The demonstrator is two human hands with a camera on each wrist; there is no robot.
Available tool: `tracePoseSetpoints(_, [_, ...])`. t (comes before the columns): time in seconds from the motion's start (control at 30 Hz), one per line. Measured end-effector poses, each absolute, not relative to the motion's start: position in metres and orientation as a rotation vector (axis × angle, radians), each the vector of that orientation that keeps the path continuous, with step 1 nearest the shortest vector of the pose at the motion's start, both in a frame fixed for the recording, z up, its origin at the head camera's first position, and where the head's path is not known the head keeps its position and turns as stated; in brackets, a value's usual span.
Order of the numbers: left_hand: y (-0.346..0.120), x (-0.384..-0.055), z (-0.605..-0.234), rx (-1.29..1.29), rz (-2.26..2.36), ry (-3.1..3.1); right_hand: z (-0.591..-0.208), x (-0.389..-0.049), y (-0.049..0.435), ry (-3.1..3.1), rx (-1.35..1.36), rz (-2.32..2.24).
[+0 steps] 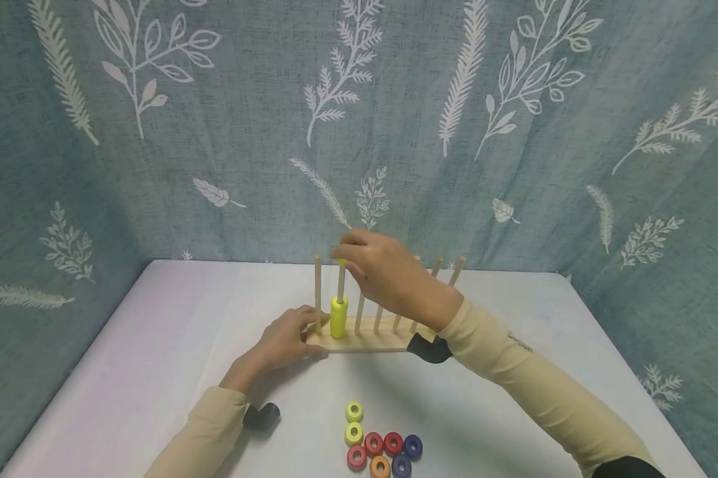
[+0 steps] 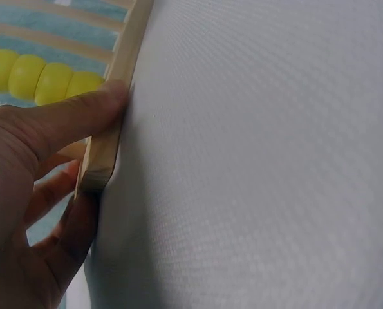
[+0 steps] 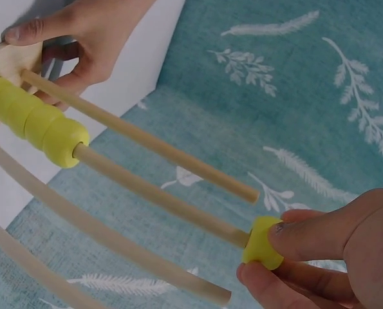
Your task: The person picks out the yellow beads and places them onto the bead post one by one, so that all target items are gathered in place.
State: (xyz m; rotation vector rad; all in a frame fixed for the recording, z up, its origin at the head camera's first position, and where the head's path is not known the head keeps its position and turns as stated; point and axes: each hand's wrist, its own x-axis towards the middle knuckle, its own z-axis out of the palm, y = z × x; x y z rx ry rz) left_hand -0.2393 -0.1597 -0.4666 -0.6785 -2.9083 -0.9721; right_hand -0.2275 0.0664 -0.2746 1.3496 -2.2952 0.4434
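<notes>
A wooden peg rack (image 1: pixel 364 342) with a row of upright pegs stands on the table. My left hand (image 1: pixel 283 338) grips the left end of its base, thumb on the front edge and fingers behind, as the left wrist view shows. Several yellow rings (image 3: pixel 37 122) are stacked low on the second peg from the left. At the top of that peg, my right hand (image 1: pixel 388 272) pinches another yellow ring (image 3: pixel 263 243) between thumb and fingers. In the right wrist view the peg's tip (image 3: pixel 239 238) meets this ring's hole. The leftmost peg (image 3: pixel 146 141) bears no rings.
Loose rings lie on the white table (image 1: pixel 155 345) in front of the rack: two yellow ones (image 1: pixel 354 433), several red ones (image 1: pixel 373 443), an orange ring (image 1: pixel 380 467) and two dark blue ones (image 1: pixel 413 447). A patterned curtain (image 1: pixel 263 199) hangs behind and at the sides.
</notes>
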Motion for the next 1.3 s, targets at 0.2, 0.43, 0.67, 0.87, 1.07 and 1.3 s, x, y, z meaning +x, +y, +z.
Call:
tracePoseSetpoints(0.2, [-0.161, -0.240, -0.468, -0.704, -0.988, -2.887, -0.274, -0.229, 0.063, -2.357, 1.327, 0.439])
tracePoseSetpoints(0.43, [-0.160, -0.240, -0.469, -0.690, -0.996, -2.891, -0.277, -0.228, 0.064, -2.412, 1.306, 0.399])
tracePoseSetpoints(0.67, [-0.160, -0.240, -0.467, -0.682, -0.996, -2.898, -0.277, -0.220, 0.067, -2.353, 1.325, 0.383])
tracePoseSetpoints(0.87, [-0.161, -0.239, -0.466, -0.682, -0.994, -2.900, -0.280, -0.206, 0.072, -2.262, 1.375, 0.403])
tracePoseSetpoints(1.07, [-0.162, -0.239, -0.466, -0.679, -0.980, -2.899, -0.287, -0.193, 0.081, -2.289, 1.384, 0.384])
tracePoseSetpoints(1.3, [-0.161, -0.240, -0.468, -0.687, -0.986, -2.903, -0.313, -0.186, 0.092, -2.384, 1.444, 0.414])
